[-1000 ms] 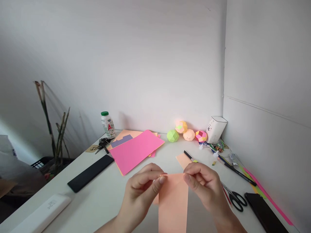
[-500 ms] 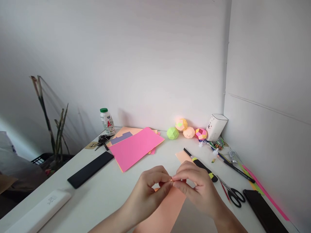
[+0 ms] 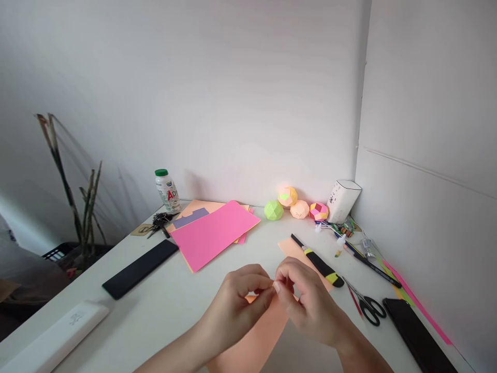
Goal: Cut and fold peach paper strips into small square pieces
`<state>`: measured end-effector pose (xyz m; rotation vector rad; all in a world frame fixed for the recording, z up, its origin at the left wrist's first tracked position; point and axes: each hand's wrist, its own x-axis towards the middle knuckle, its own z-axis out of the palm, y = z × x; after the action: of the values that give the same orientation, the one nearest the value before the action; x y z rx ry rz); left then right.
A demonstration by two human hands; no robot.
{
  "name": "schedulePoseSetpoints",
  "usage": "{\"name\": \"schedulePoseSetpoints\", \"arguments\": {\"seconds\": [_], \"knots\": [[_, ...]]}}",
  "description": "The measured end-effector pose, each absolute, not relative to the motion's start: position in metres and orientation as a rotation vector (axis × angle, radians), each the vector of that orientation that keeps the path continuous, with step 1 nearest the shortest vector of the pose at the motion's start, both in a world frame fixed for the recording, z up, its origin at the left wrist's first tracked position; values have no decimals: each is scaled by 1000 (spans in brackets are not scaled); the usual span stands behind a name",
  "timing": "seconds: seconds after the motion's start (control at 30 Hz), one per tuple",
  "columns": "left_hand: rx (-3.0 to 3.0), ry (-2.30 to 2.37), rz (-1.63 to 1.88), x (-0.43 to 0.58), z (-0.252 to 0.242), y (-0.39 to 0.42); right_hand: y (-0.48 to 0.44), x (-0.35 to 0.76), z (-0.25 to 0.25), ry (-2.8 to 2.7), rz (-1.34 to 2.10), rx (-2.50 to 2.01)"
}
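Note:
My left hand (image 3: 236,303) and my right hand (image 3: 308,303) meet fingertip to fingertip at the front of the table. Both are closed in a pinch over something tiny that the fingers almost fully hide. Beneath them lies a peach sheet of paper (image 3: 252,342), partly covered by my hands. Just beyond my right hand, a black and yellow utility knife (image 3: 324,267) rests over another peach piece of paper (image 3: 286,249). Black-handled scissors (image 3: 370,308) and a thin red stick (image 3: 355,301) are to its right.
Pink paper (image 3: 215,235) tops a stack at the back left, near a white bottle (image 3: 167,192), keys (image 3: 161,223) and a black slab (image 3: 140,269). Several paper polyhedra, including a green one (image 3: 274,210), line the wall. A black phone-like object (image 3: 419,334) lies right; a white case (image 3: 58,339) left.
My right fingers have curled and shifted slightly over the pinched spot, and the tiny thing shows less. The whole view has moved a little, so the table things appear slightly left and higher.

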<state>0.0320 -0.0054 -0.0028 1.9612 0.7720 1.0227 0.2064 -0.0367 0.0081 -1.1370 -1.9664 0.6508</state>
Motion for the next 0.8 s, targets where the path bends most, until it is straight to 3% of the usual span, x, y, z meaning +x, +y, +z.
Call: {"name": "schedulePoseSetpoints", "arguments": {"seconds": [0.8], "knots": [[2088,746,1253,32,-6,-5,-34,209,7,-1906,670,-1042]]}}
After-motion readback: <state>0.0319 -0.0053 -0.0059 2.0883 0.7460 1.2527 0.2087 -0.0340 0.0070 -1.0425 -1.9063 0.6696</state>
